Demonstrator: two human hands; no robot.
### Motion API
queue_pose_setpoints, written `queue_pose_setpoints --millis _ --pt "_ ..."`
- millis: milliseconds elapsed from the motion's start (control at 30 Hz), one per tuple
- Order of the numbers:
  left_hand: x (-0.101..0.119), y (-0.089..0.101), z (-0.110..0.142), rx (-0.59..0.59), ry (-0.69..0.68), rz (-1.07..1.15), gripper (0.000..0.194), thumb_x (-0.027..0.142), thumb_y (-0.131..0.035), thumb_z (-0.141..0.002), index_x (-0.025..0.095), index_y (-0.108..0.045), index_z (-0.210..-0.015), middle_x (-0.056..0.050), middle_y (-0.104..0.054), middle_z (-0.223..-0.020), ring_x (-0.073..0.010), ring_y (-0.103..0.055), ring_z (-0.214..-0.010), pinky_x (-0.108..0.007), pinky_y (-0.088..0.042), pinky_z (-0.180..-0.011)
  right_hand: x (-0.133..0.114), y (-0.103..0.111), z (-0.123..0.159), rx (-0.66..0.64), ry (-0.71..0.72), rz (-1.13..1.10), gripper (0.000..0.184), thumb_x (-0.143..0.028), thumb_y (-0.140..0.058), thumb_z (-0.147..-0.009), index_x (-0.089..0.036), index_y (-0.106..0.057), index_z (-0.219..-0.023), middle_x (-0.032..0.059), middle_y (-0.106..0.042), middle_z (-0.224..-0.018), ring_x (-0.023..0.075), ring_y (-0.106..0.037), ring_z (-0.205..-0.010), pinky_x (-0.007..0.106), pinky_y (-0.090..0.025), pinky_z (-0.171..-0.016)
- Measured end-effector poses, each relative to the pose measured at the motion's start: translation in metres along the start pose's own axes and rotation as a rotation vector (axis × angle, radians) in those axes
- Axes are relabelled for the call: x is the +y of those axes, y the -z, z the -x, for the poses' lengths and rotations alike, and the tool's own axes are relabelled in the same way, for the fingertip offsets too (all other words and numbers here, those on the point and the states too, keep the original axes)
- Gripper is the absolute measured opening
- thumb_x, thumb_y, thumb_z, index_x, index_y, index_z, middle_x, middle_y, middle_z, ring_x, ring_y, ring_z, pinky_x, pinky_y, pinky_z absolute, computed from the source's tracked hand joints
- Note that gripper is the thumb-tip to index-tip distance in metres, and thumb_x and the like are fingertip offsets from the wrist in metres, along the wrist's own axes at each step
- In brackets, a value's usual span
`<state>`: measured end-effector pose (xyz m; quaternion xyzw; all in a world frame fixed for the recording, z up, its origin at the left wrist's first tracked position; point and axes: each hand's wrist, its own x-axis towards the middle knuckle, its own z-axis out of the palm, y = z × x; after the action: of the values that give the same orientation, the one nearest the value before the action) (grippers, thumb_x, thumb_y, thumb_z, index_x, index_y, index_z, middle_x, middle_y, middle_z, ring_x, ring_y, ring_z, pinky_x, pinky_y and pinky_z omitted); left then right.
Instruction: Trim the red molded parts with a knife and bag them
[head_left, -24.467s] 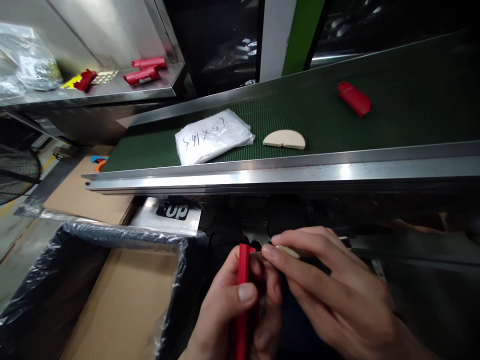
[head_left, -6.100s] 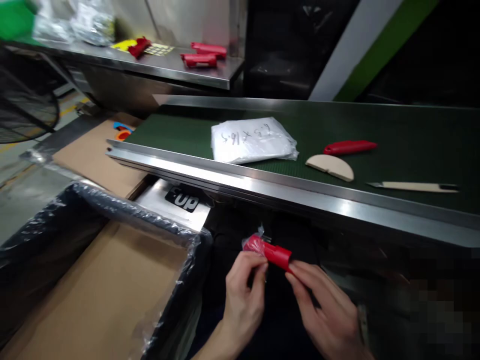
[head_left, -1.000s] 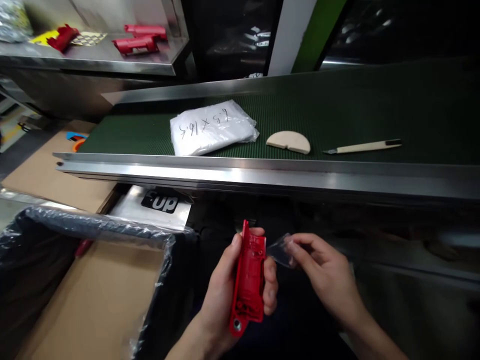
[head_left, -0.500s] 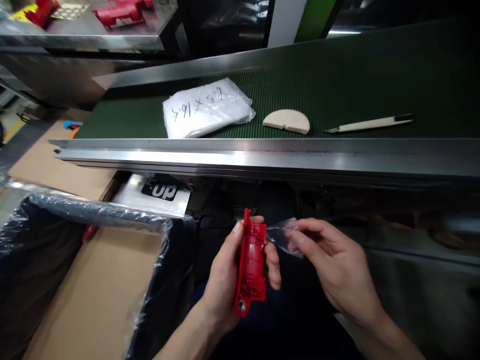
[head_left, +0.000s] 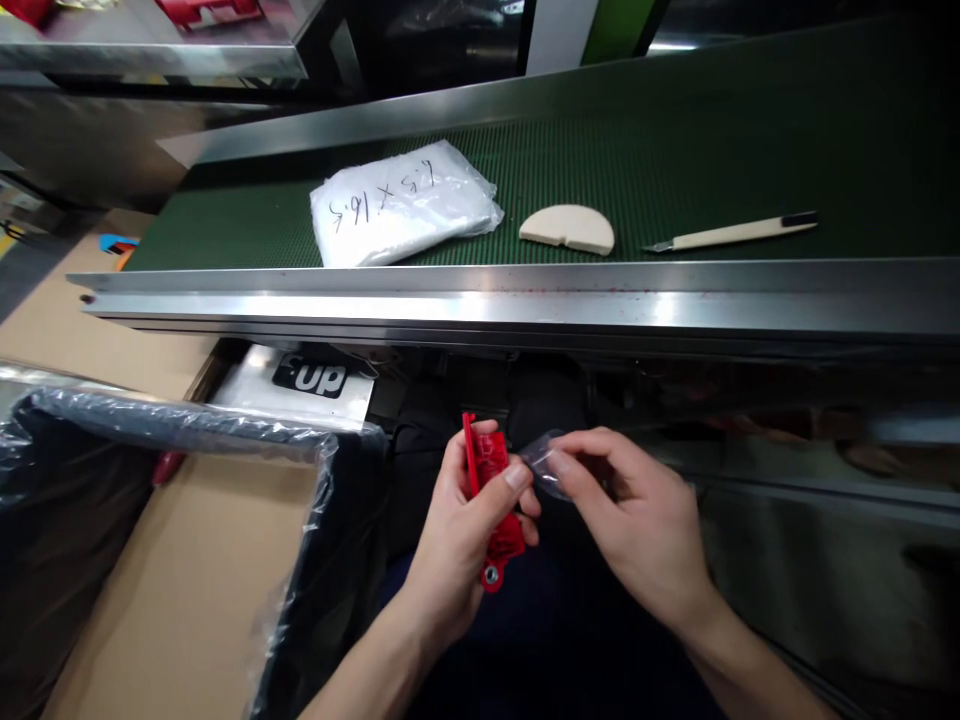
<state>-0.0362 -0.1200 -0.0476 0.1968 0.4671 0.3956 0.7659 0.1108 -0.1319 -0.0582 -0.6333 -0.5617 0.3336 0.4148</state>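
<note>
My left hand (head_left: pixel 469 520) is wrapped round a red moulded plastic housing (head_left: pixel 510 540), its thumb now lying across the middle of the part. At the lower end of the housing a round metal insert shows in a small lug. Just to the right, my right hand (head_left: pixel 637 510) pinches a small clear plastic bag (head_left: pixel 544 465) between thumb and fingers. The bag's left edge reaches the fingertips of my left hand; whether those fingers also grip it I cannot tell. Both hands are in front of my lap, below the conveyor's edge.
On the green conveyor belt (head_left: pixel 255 210) lie a white packet marked in pen (head_left: pixel 405 205), a beige half-round block (head_left: pixel 568 228) and a craft knife (head_left: pixel 731 233). A metal rail (head_left: pixel 480 300) runs along its front. A plastic-lined box (head_left: pixel 202 560) stands at left.
My left thumb has moved from the housing's left edge across its middle. The housing has tilted, and my right hand has brought the bag left, closer to it. The view has shifted slightly.
</note>
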Motion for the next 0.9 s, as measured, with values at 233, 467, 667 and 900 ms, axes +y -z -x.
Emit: queue_pose_setpoints --millis 233,467,667,900 --pt "-0.003 0.007 -0.005 0.061 -0.065 -0.286 0.044 0.035 -0.064 -0.087 0.022 -0.039 -0.122 0.002 -0.057 -0.074 -0.01 -0.053 -0.053 -0.022 -0.045 -0.053 -0.003 -0.013 -0.001 -0.169 0.066 0.034 0.012 -0.022 -0.053 -0.095 -0.024 -0.065 -0.095 -0.0025 -0.067 -0.087 0.0107 -0.063 -0.078 0.021 -0.049 -0.072" --pt "-0.009 0.019 -0.014 0.146 -0.315 -0.618 0.041 0.024 -0.061 -0.086 0.028 -0.042 -0.122 0.002 -0.059 -0.086 -0.0146 -0.059 -0.071 -0.029 -0.049 -0.069 -0.001 -0.006 -0.016 0.037 0.093 0.091 0.017 -0.029 -0.053 -0.095 -0.022 -0.059 -0.109 0.0037 -0.06 -0.102 0.0151 -0.059 -0.089 0.027 -0.048 -0.076" --pt "-0.02 0.034 -0.014 0.087 -0.522 -0.909 0.057 0.012 -0.056 -0.08 0.034 -0.045 -0.132 -0.004 -0.061 -0.12 -0.0251 -0.06 -0.102 -0.043 -0.044 -0.09 -0.028 -0.002 -0.035 -0.424 0.084 0.085 0.012 -0.027 -0.055 -0.095 -0.023 -0.063 -0.087 -0.004 -0.06 -0.081 0.0092 -0.057 -0.073 0.022 -0.045 -0.068" --pt "-0.01 0.053 -0.036 0.168 -0.503 -0.781 0.028 0.019 -0.054 -0.086 0.025 -0.048 -0.113 0.002 -0.059 -0.086 -0.0156 -0.058 -0.077 -0.028 -0.047 -0.073 -0.035 0.039 -0.019 0.003 0.307 0.231 0.012 -0.022 -0.062 -0.091 -0.028 -0.065 -0.1 -0.0034 -0.067 -0.094 0.0102 -0.064 -0.078 0.019 -0.051 -0.072"
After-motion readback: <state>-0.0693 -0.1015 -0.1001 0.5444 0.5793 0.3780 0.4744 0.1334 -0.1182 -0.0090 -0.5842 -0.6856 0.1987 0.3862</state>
